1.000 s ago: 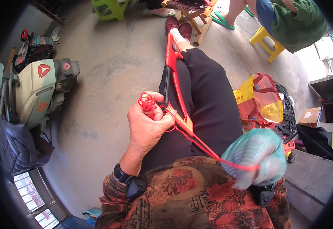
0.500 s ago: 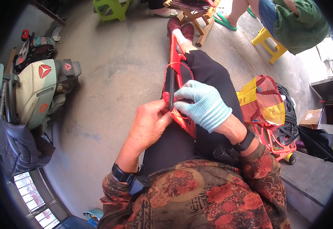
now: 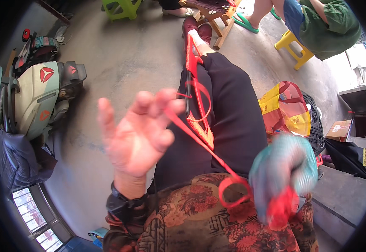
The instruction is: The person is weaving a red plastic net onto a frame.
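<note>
A frame with a black bar [image 3: 187, 101] and red-wrapped sides lies lengthwise over my legs in their black trousers. A loop of red strip [image 3: 221, 162] hangs around its bar. From beside the fingers of my left hand [image 3: 133, 138], this strip runs slanting down to the right and curls before my shirt. My left hand is bare, raised left of the frame with palm up and fingers spread. My right hand [image 3: 281, 170], in a pale blue striped glove, is blurred by motion at the lower right. A red bundle of strip [image 3: 283, 208] sits in its curled fingers.
A red and yellow bag [image 3: 285, 111] stands at my right, with black coils [image 3: 315, 126] and a cardboard box [image 3: 339, 129] behind it. A scooter [image 3: 40, 98] is parked at the left. Another person sits at the far right near a yellow stool [image 3: 294, 50]. A green stool [image 3: 122, 8] is farther off.
Both hands have left the black bar. My right hand swung down and right with the red bundle, drawing the strip out. My left hand lifted and spread its fingers.
</note>
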Demonstrator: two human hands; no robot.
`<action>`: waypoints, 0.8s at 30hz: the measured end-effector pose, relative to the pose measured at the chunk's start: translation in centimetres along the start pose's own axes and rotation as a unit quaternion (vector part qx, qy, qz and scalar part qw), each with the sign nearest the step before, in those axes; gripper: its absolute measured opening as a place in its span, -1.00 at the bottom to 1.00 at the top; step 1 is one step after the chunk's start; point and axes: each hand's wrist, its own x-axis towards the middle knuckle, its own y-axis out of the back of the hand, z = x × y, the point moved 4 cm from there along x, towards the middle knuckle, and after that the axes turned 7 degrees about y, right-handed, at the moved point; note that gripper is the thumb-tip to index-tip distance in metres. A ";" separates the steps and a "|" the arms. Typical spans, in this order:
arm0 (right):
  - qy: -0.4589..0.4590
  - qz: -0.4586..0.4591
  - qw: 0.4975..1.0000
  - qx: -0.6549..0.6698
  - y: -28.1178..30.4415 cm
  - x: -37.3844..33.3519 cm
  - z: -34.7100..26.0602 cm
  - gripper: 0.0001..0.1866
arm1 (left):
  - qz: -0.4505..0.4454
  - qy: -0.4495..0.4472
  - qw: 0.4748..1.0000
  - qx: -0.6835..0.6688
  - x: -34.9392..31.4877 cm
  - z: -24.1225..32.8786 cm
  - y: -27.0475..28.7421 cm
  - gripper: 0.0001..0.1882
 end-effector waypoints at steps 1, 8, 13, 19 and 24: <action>0.002 0.118 0.993 0.020 0.6 0.1 -0.2 -0.63 | 0.018 -0.055 0.998 -0.039 -0.9 1.5 0.2 -0.27; -0.115 0.259 0.661 -0.695 7.8 0.2 4.7 -0.52 | 0.179 -0.010 0.975 0.131 -7.9 4.2 1.3 -0.42; -0.127 0.230 0.624 -0.736 9.0 0.6 7.8 -0.57 | 0.332 0.068 0.859 0.383 -10.9 4.8 1.1 -0.52; -0.128 0.213 0.596 -0.764 8.3 1.5 7.7 -0.64 | 0.274 0.135 0.745 0.593 -14.0 4.7 0.3 -0.70; -0.120 0.210 0.589 -0.771 8.3 0.7 7.9 -0.65 | 0.074 0.099 0.851 0.510 -12.1 3.9 -0.6 -0.75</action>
